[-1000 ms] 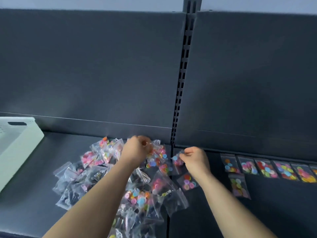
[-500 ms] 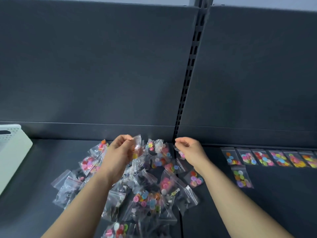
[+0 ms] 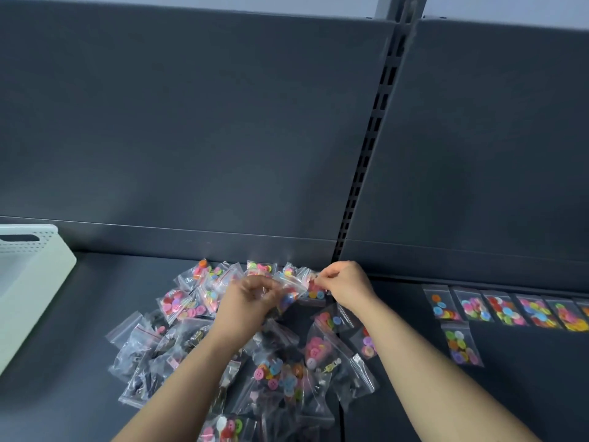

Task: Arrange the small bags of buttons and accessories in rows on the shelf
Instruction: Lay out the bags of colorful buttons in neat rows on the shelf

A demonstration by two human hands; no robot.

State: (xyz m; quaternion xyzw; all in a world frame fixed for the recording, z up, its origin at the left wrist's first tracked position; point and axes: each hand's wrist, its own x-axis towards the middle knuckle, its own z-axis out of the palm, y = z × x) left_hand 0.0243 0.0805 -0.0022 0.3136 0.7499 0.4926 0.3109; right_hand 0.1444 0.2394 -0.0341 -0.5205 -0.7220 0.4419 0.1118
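Heap of small clear plastic button bags (image 3: pixel 287 374) on our dark grey shelf (image 3: pixel 79 314), left hand (image 3: pixel 251 301) gripping one bag (image 3: pixel 288 296) above it, right hand (image 3: pixel 345 282) pinching that bag's edge, neat row (image 3: pixel 506 309) at right.

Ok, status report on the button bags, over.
Left hand grips a button bag over the pile; right hand apparently pinches its edge. One row and one extra bag laid out at right. Nothing in the way.
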